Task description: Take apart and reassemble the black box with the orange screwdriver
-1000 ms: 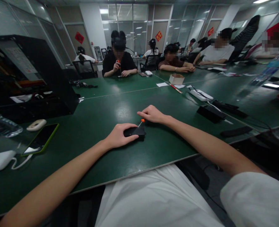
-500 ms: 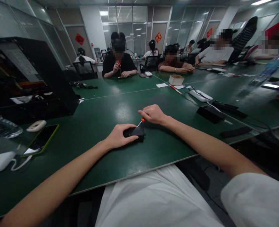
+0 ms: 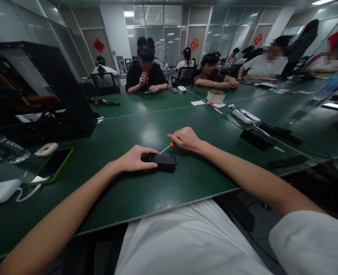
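On the green table (image 3: 146, 193), a little in from its near edge, lies a black box (image 3: 166, 162), the landmark for everything else. It is oblong and low, lying flat, with a dark top that catches faint light, a deep black near side, squarish corners and a small tab jutting from its right end. Its left part is partly hidden by fingers, and any marks on it are too small to read.

At the left end of the box, the left hand (image 3: 131, 157) has its thumb along the near side and its fingers along the far side, spread about as wide as the box and gripping it. Just beyond the right part of the box, the right hand (image 3: 186, 138) is curled into a fist around a screwdriver (image 3: 171, 144). Out of that fist show an orange collar and a thin, bright metal shaft, slanting down and left to the far edge of the box by the left fingertips; whether its tip touches the box I cannot tell.

Well left of the box is a green-cased phone (image 3: 54, 164); well right, a black block (image 3: 257, 139).
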Tool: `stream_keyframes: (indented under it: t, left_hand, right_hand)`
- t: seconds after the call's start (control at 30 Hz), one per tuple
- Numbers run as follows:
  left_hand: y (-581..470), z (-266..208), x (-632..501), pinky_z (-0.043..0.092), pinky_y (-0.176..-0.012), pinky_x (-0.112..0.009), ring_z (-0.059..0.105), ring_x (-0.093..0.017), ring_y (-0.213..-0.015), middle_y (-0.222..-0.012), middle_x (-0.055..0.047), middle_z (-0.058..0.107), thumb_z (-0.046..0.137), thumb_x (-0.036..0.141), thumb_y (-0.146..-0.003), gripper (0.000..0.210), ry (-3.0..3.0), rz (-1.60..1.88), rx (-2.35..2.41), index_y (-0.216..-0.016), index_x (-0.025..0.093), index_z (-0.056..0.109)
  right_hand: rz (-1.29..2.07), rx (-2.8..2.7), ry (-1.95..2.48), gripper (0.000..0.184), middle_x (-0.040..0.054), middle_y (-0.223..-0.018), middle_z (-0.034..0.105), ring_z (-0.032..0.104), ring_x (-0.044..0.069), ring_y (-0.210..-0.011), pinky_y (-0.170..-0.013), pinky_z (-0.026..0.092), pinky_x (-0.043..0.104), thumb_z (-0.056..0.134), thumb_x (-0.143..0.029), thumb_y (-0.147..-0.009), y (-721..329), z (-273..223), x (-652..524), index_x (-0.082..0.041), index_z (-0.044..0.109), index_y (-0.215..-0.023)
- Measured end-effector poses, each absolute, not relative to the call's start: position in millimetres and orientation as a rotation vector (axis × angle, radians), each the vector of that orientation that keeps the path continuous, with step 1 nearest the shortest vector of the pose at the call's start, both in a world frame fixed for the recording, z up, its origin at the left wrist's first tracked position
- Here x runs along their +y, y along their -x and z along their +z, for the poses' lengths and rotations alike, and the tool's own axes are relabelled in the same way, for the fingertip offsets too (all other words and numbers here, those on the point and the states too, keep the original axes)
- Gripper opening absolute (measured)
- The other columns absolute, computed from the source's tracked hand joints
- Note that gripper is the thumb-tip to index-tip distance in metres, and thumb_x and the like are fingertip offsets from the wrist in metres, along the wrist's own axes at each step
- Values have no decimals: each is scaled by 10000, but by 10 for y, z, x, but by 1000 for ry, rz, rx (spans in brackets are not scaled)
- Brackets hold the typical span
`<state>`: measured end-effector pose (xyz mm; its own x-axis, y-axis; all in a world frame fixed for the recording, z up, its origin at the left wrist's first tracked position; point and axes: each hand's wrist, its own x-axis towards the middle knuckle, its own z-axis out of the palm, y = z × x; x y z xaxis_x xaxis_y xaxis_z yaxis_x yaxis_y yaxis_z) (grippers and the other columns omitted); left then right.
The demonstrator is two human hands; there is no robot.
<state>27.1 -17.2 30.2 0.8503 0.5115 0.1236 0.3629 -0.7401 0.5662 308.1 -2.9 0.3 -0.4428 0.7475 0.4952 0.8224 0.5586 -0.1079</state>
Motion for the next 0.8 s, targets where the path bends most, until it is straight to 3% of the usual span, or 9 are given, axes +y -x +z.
stream_keyframes:
  t: [0.47, 0.8]
  left_hand:
    - [-318, 43, -171, 572, -779, -317, 738, -231, -789, -941, -69, 814, 773, 522, -795, 511, -2436, 736, 873, -1148, 153, 789]
    - [-312, 8, -200, 582, -768, -327, 763, -256, -826, -979, -87, 818, 776, 513, -791, 488, -2461, 799, 920, -1116, 149, 797]
  right_hand:
    - [-419, -2202, 1512, 800, 112, -772, 751, 626, 167, -661, -588, 206, 309, 225, -614, -1055, -3020, 97, -112, -144, 767, -700]
    - [-78, -2241, 1589, 807, 93, -622, 673, 568, 150, -588, -621, 292, 290, 243, -643, -1043, -2891, -41, -79, -156, 784, -694]
